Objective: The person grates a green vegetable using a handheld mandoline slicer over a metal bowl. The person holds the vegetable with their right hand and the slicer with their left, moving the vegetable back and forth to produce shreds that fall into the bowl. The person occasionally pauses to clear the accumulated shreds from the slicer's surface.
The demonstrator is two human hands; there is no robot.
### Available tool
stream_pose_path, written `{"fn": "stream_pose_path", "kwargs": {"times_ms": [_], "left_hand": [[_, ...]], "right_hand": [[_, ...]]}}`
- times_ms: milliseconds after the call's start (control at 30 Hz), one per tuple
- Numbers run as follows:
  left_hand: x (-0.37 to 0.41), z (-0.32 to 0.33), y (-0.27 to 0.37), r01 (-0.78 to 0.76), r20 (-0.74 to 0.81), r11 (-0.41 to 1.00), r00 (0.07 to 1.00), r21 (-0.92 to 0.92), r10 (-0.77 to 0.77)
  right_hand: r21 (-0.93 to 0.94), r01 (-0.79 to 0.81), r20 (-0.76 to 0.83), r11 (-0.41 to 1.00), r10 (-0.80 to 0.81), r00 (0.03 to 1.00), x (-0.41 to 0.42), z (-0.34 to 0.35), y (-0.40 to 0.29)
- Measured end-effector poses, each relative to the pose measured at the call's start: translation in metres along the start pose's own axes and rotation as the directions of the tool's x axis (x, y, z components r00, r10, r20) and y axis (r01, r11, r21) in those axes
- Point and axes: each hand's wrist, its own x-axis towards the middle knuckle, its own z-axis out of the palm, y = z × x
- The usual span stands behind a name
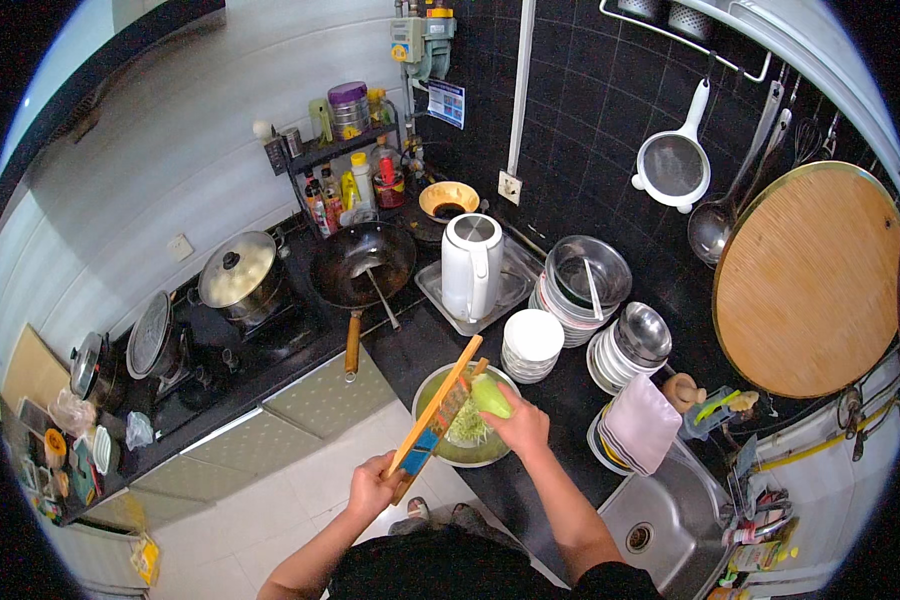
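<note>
My left hand grips the lower end of a wooden-framed grater, which slants up and to the right over a metal bowl. In my right hand is a pale green vegetable, perhaps a gourd or radish, held at the grater's right side. My fingers cover part of it. Fine pale green shreds lie heaped in the bowl below. The bowl rests near the counter's edge, and the grater hides some of its left side.
A white electric kettle stands on a metal tray beyond the bowl. White bowls are stacked close by. To the left, a wok and a lidded pot sit on the stove. A steel sink lies at the right.
</note>
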Motion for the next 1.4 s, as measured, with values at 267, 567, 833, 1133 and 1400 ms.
{"fn": "stream_pose_path", "kwargs": {"times_ms": [267, 567, 833, 1133, 1400], "left_hand": [[0.001, -0.007, 0.010, -0.089, -0.013, 0.981, 0.996, 0.172, 0.092], [0.000, -0.002, 0.008, -0.099, -0.027, 0.981, 0.994, 0.165, 0.105], [-0.002, 0.000, 0.017, -0.097, -0.012, 0.983, 0.995, 0.157, 0.100], [0.003, -0.006, 0.015, -0.124, -0.012, 0.973, 0.992, 0.193, 0.129], [0.007, -0.011, 0.012, -0.161, -0.027, 0.958, 0.985, 0.239, 0.172]], "right_hand": [[-0.075, -0.046, 0.018, 0.996, 0.047, 0.999, -0.002, -0.001, 0.009], [-0.113, 0.009, 0.147, 0.994, 0.007, 0.989, -0.003, -0.005, 0.007], [0.014, 0.023, -0.051, 1.000, -0.022, 0.998, 0.006, 0.003, 0.010], [-0.057, -0.014, 0.020, 0.998, 0.016, 1.000, 0.000, -0.009, 0.009], [-0.091, -0.004, 0.167, 0.996, 0.020, 0.986, 0.001, -0.026, 0.005]]}}
